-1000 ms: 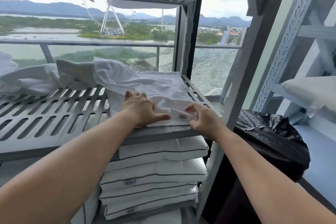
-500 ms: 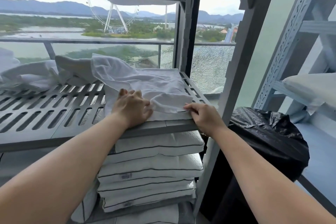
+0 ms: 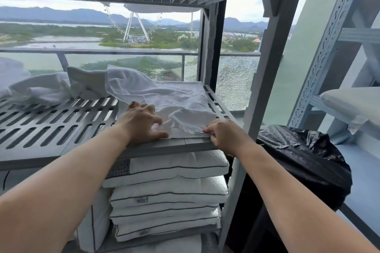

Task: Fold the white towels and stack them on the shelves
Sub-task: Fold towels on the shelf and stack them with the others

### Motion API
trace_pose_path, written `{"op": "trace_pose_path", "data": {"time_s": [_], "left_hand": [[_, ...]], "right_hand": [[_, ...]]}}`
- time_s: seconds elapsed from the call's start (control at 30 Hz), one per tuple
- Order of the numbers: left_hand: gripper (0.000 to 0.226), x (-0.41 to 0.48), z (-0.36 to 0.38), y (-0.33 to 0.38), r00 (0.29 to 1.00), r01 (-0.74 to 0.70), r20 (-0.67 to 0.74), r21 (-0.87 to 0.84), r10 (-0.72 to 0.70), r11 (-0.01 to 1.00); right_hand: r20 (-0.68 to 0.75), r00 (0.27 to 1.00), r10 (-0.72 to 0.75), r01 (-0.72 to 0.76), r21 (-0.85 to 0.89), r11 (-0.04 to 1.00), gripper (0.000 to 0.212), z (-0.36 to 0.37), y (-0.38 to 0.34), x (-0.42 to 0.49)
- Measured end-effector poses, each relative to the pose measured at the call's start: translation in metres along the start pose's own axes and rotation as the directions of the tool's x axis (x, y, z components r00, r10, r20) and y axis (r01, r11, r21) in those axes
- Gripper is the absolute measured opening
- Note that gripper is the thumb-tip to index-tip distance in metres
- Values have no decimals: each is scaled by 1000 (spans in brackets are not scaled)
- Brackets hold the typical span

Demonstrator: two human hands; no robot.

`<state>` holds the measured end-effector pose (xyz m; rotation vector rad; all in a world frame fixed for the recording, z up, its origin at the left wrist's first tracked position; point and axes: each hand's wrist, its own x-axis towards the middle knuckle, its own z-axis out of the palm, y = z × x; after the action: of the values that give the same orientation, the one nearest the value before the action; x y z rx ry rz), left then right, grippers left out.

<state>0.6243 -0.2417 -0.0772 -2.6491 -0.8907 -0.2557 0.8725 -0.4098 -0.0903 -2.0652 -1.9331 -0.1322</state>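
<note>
Nearest to you, below the working level, a stack of white pillows with dark piping [image 3: 168, 189] fills the lower bay; treat it as storage and leave it alone. To the right of the rack stands a bin lined with a crumpled black plastic bag [image 3: 304, 162].

At the near edge of the grey slotted plastic shelf [image 3: 51, 129], both of your hands are on the crumpled white terry towel [image 3: 174, 98]. Your left hand [image 3: 141, 123] is spread wide and curled, fingertips pressing and gathering the cloth against the shelf. Your right hand [image 3: 222, 133] is pinched narrow on the towel's near right corner, at the small sewn label [image 3: 199, 131]. The towel lies on the right part of the shelf, its near edge along the shelf lip, its far left portion rumpled and raised.

Progress: judge the fold on this towel as only begun. The cloth is bunched rather than squared, and no crisp fold line is visible. Align the near corners, flatten the wrinkles, then bring the far portion over.

Farther left on the same shelf, a heap of unfolded white towels [image 3: 41, 88] awaits the same treatment. No finished towel stack is visible on this shelf, so most of the task remains. Beyond the rack is a glass balcony railing [image 3: 127, 52].
</note>
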Motion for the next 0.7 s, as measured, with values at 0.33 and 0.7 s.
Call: {"op": "trace_pose_path", "data": {"time_s": [0.33, 0.7], "left_hand": [[61, -22, -6, 3, 999, 24, -31, -39, -26, 999], [40, -18, -2, 11, 990, 104, -86, -105, -113, 989]], "right_hand": [[-194, 981, 30, -57, -136, 989, 29, 8, -15, 3], [-146, 988, 51, -46, 39, 998, 30, 13, -28, 25]]}}
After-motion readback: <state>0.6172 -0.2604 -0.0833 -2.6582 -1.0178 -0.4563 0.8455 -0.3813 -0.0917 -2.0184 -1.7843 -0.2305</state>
